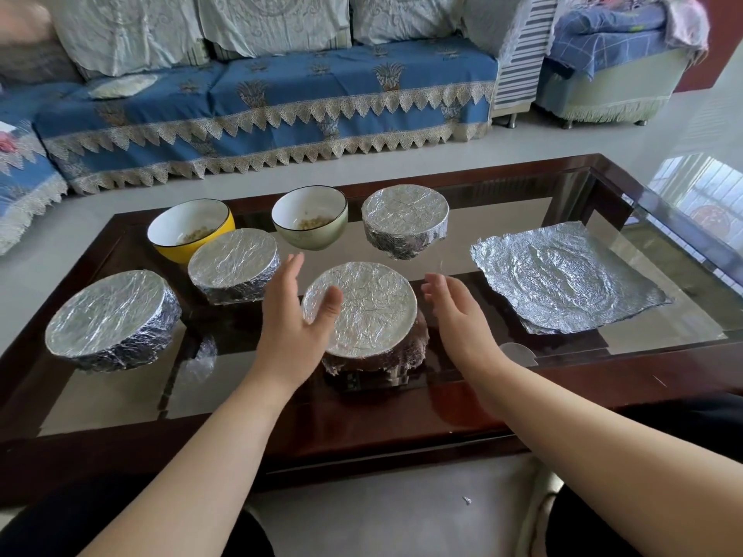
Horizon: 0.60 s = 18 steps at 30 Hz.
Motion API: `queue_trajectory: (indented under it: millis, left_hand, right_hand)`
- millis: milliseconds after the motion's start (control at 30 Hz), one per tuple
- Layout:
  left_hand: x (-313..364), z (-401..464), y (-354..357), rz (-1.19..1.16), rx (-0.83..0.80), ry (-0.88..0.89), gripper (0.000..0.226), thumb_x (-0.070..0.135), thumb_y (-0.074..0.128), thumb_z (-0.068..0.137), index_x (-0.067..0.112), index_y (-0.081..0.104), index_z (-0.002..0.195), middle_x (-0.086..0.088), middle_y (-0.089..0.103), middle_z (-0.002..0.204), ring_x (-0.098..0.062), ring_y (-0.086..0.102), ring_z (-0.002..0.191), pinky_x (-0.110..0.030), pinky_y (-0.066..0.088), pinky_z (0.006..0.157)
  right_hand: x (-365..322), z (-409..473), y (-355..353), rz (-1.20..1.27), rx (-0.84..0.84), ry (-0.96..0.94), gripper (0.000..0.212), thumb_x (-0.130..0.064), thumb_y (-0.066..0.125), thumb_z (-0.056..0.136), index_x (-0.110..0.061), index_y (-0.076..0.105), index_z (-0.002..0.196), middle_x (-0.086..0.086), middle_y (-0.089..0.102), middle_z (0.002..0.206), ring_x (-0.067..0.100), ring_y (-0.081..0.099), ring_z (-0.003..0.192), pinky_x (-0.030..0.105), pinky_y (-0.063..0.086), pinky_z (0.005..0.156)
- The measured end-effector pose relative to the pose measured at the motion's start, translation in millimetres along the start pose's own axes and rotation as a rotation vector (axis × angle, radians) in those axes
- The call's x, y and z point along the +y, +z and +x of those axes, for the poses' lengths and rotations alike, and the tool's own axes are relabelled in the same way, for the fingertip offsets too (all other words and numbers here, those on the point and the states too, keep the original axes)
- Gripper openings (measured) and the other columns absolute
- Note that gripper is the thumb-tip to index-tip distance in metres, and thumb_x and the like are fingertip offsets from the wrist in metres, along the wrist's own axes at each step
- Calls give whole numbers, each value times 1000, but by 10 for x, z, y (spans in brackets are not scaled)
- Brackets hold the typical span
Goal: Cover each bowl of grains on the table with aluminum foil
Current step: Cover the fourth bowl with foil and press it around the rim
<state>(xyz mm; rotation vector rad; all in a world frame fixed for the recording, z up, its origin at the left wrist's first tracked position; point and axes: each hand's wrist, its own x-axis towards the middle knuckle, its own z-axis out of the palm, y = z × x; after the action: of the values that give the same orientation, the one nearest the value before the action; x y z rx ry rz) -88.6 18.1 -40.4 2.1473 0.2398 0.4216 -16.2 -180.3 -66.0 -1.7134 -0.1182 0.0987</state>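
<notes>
Nearest to the person, both forearms reach over the edge of the dark wooden table with a glass top (522,404). The left hand (293,315) and the right hand (458,311) are both spread with relaxed fingers and hold nothing; they stand on either side of the round bowl wrapped in crinkled silver foil (366,311), the left thumb just over its rim, the right hand a little apart from it. This bowl looks finished. To the left are two more foil-covered bowls, a big one (110,315) and a smaller one behind it (235,265). To the right, near the right hand, lies a flat, wrinkled sheet of aluminum foil (563,275), its long side running away from the person. Farther back stand a fourth wrapped bowl (406,221), a pale green bowl with grains (309,217) and a yellow bowl with grains (191,229), both uncovered. I think the right hand is better placed to fetch the sheet, and the green bowl lies straight ahead between the hands.
</notes>
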Motion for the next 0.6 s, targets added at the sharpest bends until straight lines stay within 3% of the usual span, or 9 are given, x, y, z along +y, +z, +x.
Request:
queue_trajectory:
  millis: [100, 233, 333, 467, 600]
  left_hand:
    - [-55, 106, 38, 113, -172, 89, 117, 97, 29, 68, 22, 15, 157, 3, 9, 165, -8, 6, 150, -38, 11, 123]
    - [-34, 61, 79, 295, -257, 70, 132, 104, 17, 56, 21, 10, 158, -2, 6, 166, -14, 3, 151, -37, 6, 122]
    - [46, -49, 90, 452, -285, 22, 144, 107, 12, 43, 22, -1, 158, -3, -7, 166, -16, -9, 150, -39, -1, 120]
    - [91, -96, 84, 597, -337, -22, 148, 104, 28, 41, 20, -12, 156, -5, -17, 164, -19, -17, 149, -37, -7, 119]
    - [144, -92, 91, 636, -343, -42, 144, 98, 39, 47, 20, -15, 156, -6, -19, 164, -21, -18, 149, -37, -8, 119]
  right_hand:
    - [-39, -147, 28, -12, -47, -75, 33, -34, 44, 102, -18, 58, 126, -11, 65, 113, -1, 59, 106, 10, 44, 88]
    - [24, -240, 54, -42, -154, -82, 41, -37, 47, 100, -24, 50, 139, -13, 61, 126, -6, 55, 115, 4, 41, 89]
    - [34, -216, 40, -69, -176, -112, 42, -36, 47, 100, -25, 47, 141, -10, 54, 131, -7, 51, 116, 10, 40, 99]
    - [61, -183, 29, -91, -202, -123, 43, -32, 44, 101, -29, 43, 144, -12, 47, 120, -4, 54, 102, 19, 44, 95]
    - [138, -232, 18, -3, -248, -91, 47, -34, 45, 101, -34, 35, 147, -13, 47, 128, -16, 48, 109, 3, 35, 94]
